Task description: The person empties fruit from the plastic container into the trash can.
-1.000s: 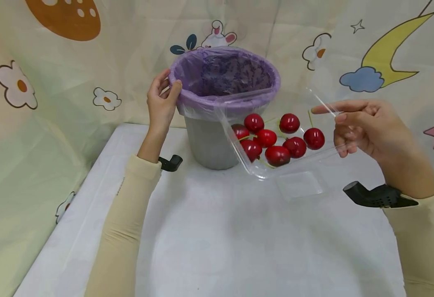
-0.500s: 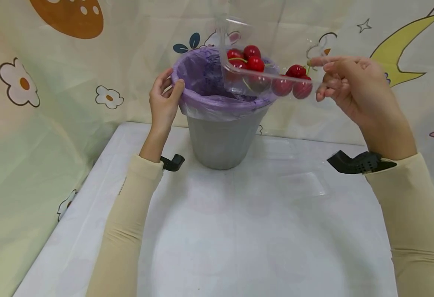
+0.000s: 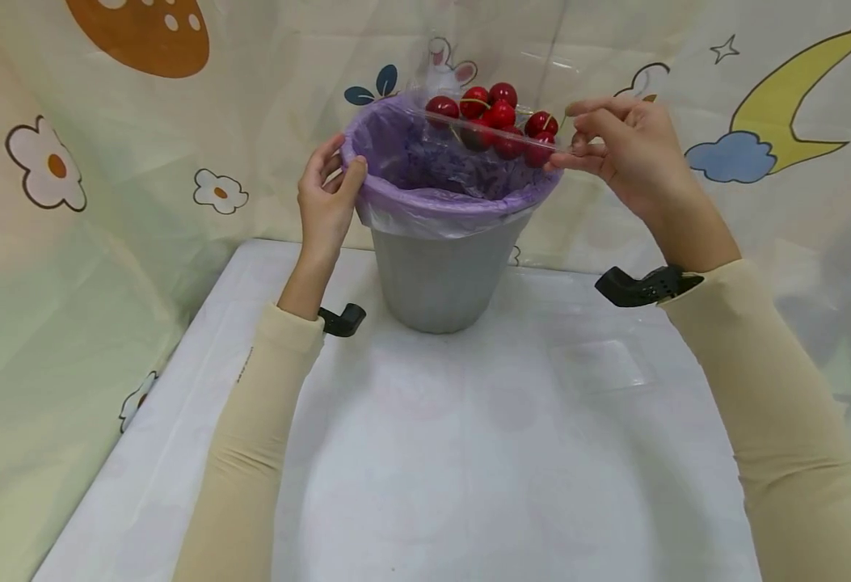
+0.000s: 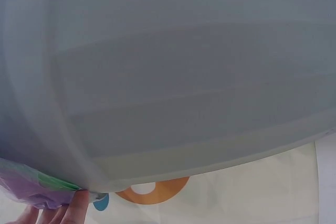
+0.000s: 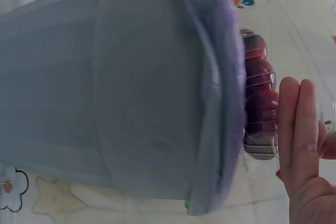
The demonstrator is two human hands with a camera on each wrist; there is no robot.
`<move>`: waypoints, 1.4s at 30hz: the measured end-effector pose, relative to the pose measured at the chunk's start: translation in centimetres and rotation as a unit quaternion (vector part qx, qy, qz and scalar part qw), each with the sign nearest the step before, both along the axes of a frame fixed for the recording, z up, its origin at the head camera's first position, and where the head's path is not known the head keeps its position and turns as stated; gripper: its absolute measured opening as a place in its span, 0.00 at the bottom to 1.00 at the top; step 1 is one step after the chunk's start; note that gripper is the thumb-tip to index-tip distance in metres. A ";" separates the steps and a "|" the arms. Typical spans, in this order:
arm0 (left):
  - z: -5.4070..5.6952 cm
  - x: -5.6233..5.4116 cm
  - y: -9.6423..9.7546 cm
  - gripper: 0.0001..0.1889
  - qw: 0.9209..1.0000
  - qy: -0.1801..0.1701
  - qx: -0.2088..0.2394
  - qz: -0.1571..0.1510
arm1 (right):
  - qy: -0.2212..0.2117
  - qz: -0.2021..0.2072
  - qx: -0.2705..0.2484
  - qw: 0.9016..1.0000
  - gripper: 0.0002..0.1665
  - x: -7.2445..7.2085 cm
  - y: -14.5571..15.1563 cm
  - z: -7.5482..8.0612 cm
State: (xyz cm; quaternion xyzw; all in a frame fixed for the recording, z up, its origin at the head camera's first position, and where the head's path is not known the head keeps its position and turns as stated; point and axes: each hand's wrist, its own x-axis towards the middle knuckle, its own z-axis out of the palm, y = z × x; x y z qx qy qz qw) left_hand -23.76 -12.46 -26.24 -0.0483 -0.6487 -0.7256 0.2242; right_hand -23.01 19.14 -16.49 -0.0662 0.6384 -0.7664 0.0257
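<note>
A grey trash bin (image 3: pixel 436 283) stands on the white table, lined with a purple bag (image 3: pixel 440 202) folded over its rim. My left hand (image 3: pixel 326 198) grips that rim at the left, thumb on the near side; its fingertips (image 4: pixel 79 205) show against the bag in the left wrist view. With my right hand (image 3: pixel 632 153) I hold a clear plastic tray (image 3: pixel 483 136) by its right end, over the bin's mouth. Several red cherries (image 3: pixel 500 115) with green stems lie in it. From the right wrist side, the cherries (image 5: pixel 261 108) show just beyond the bag-covered rim.
On the table right of the bin lies a clear plastic piece (image 3: pixel 607 365). Behind the table hangs a pale cloth backdrop (image 3: pixel 280 121) with cartoon prints. Black cameras (image 3: pixel 646 287) are strapped at both wrists.
My right hand has lifted the tray of cherries from in front of the bin, then carried it up and left over the bin's mouth. The left hand keeps its grip on the rim.
</note>
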 end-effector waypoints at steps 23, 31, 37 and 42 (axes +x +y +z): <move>0.0 0.0 -0.1 0.26 1.000 0.003 -0.006 -0.005 | 0.139 -0.062 0.103 0.983 0.20 -0.6 -2.9 -3.0; -0.1 0.0 -0.1 0.26 1.000 0.005 -0.001 -0.005 | 0.219 -0.101 0.199 0.950 0.17 -0.9 -3.1 -3.4; -0.1 0.0 0.0 0.27 1.000 0.006 0.004 -0.007 | 0.294 -0.141 0.279 0.903 0.17 -0.8 -3.3 -3.8; -0.1 0.1 0.0 0.27 1.000 0.003 0.001 -0.007 | 0.361 -0.155 0.298 0.870 0.17 -0.9 -3.4 -4.3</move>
